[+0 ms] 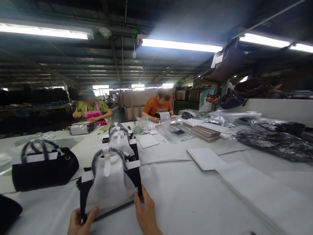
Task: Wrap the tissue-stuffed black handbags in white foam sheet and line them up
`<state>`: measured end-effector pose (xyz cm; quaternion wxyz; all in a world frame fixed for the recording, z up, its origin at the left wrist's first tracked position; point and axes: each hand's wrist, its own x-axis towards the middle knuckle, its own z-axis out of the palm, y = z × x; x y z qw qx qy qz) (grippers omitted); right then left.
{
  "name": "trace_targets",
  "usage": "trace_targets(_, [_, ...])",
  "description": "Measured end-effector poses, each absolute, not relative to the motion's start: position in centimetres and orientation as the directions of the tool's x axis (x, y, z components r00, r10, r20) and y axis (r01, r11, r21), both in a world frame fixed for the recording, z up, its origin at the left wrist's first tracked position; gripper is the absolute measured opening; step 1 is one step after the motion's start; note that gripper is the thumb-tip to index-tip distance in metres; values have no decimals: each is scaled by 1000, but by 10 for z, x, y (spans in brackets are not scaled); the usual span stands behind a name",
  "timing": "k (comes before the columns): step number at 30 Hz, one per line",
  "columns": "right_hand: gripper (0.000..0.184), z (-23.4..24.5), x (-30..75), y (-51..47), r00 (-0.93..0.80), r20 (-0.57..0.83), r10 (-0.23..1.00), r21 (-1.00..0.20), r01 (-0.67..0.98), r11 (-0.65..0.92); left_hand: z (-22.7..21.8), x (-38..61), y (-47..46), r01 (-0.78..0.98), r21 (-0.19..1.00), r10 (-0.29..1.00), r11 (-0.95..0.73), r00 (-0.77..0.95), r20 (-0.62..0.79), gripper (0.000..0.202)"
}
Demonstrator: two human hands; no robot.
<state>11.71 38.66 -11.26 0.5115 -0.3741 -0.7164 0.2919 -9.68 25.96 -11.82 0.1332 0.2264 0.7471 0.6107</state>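
Observation:
A black handbag (135,169) stands in front of me on the white table, its front covered by a sheet of white wrapping paper (110,186). Its raised handles are wrapped in clear plastic. My left hand (81,222) grips the bag's lower left corner, thumb on the paper. At the lower right corner, my right hand (146,210) holds the bag's edge between thumb and fingers. Directly behind it, more paper-covered handbags (121,140) stand in a row. Another black handbag (45,169), without paper over its front, stands to the left.
A stack of white cards (205,159) and large white sheets (264,192) lie to the right. Grey boards (204,130) and plastic-wrapped goods (274,140) lie farther back. Two people (158,106) work across the table. A black item (8,212) sits at the near left edge.

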Motion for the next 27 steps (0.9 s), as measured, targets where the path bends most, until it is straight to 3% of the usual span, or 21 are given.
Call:
trace_targets(5, [46, -118, 97, 407, -179, 543, 820, -789, 225, 572, -123, -115, 297, 137, 981, 404, 139, -912, 70, 67])
trace_targets(14, [46, -129, 91, 416, -122, 513, 850, -798, 297, 524, -135, -115, 307, 182, 969, 418, 165, -903, 98, 69])
trace_targets(20, [55, -127, 89, 419, -180, 512, 840, -766, 346, 542, -117, -93, 304, 187, 981, 415, 58, -898, 147, 67])
trace_targets(22, [63, -119, 90, 419, -202, 473, 858, -776, 366, 514, -107, -81, 298, 147, 989, 450, -28, -881, 144, 69])
trace_targets(27, [75, -101, 107, 426, -277, 249, 928, -824, 443, 353, -95, -65, 258, 144, 989, 411, -27, -900, 142, 66])
